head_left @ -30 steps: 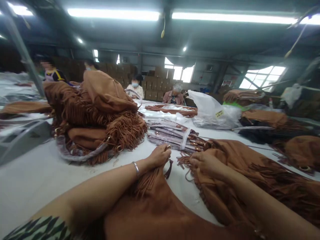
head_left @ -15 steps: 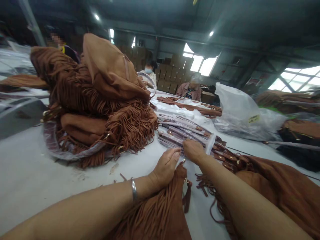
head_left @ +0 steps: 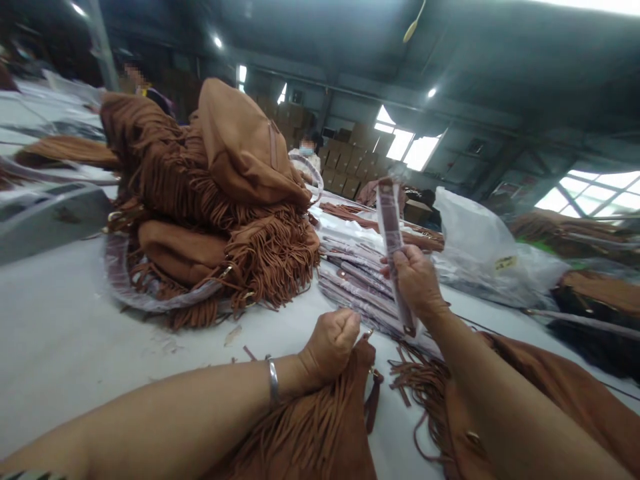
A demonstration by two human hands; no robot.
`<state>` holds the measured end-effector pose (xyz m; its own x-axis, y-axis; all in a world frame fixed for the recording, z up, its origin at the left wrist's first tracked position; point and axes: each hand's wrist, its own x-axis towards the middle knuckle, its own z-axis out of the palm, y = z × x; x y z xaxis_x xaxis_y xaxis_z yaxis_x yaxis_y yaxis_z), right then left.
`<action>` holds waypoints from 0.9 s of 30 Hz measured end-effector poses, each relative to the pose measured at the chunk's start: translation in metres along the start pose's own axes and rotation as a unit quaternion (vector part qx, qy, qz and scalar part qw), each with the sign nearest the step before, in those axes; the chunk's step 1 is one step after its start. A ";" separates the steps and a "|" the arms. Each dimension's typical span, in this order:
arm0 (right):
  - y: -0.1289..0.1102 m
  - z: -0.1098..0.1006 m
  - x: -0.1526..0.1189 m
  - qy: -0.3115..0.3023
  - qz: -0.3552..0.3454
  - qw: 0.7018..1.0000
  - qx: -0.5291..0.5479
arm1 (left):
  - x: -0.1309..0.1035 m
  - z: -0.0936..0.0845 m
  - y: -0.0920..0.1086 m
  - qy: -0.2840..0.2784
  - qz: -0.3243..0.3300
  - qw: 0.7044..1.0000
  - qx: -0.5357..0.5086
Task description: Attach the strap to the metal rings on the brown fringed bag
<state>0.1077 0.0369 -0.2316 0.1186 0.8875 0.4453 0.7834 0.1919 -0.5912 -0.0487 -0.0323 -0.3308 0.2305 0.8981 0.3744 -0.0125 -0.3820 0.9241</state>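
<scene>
My right hand grips a brown bag strap wrapped in clear plastic and holds it nearly upright above the table. Beneath it lies a stack of similar wrapped straps. Low in the middle is a brown fringed bag with metal clasps at its top corner. My left hand, a silver bangle at its wrist, is closed beside that corner; whatever its fingers hold is hidden. Under my right forearm lies another brown bag, with fringe spread on the table.
A tall pile of brown fringed bags stands on the white table at left. White plastic bags and more bags lie at right. Across the table are co-workers, with stacked cartons behind.
My right hand has lifted a wrapped strap up from the stack. My left hand has curled its fingers closed near the bag's corner. The view has shifted slightly.
</scene>
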 end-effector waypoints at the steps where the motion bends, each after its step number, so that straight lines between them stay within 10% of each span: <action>1: -0.012 -0.008 -0.001 0.025 -0.008 0.999 0.026 | -0.001 0.000 0.003 0.002 0.005 1.000 0.001; 5: -0.060 -0.049 -0.020 0.108 -0.025 0.976 0.189 | -0.003 -0.004 0.016 -0.006 0.026 1.000 -0.010; 9: -0.086 -0.084 -0.078 -0.076 0.109 0.950 0.283 | 0.001 -0.013 0.040 0.001 0.061 0.997 -0.041; 16: -0.077 -0.121 -0.190 -0.134 0.196 0.917 0.319 | -0.007 -0.023 0.096 -0.084 0.050 0.979 -0.179; 21: -0.085 -0.153 -0.223 -0.131 0.199 0.934 0.266 | -0.015 -0.023 0.143 -0.164 -0.091 0.890 -0.416; 27: -0.113 -0.166 -0.236 -0.113 0.206 0.944 0.231 | -0.023 -0.007 0.214 -0.229 -0.097 0.802 -0.542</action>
<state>0.0924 -0.2638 -0.1583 0.1818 0.9833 -0.0106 0.3439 -0.0736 -0.9361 -0.0633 -0.1335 -0.1411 0.6617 0.6480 0.3771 -0.7148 0.3935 0.5781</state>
